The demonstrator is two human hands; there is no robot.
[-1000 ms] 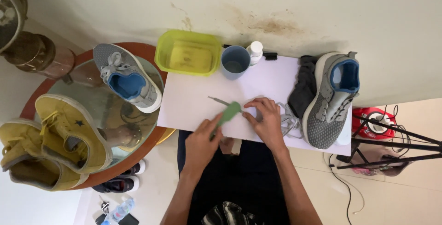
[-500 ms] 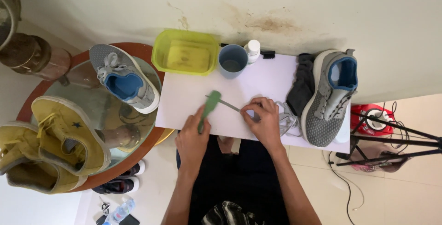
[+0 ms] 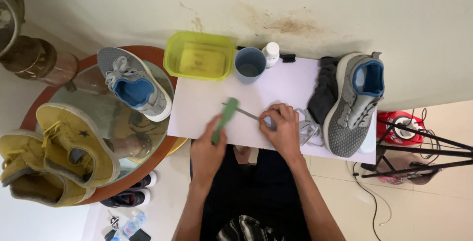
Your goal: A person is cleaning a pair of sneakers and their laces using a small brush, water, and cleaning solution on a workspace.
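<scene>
Left hand: fingers curled and pressed together around the lower handle of a green brush, which angles up and to the right over the white board. The brush head lies across a grey shoelace stretched flat on the board.

Right hand: fingers bunched, tips pressing down on the near end of the shoelace and pinning it to the board. More lace loops out loose at the hand's right side, toward the shoe.

On the board, right of that hand: a grey mesh shoe with a blue lining, toe toward the person, lying partly on a dark grey cloth.

At the board's far edge, against the stained wall: a yellow-green rectangular tub, just beside it a blue-grey cup, and touching the cup a small white bottle with a white cap; any label cannot be made out. A small black object lies just right of the bottle.

Left of the board: a round glass-topped table with a reddish rim. It carries the matching grey shoe and a pair of yellow canvas shoes.

On the floor, lower left: a small clear bottle with a blue label.
</scene>
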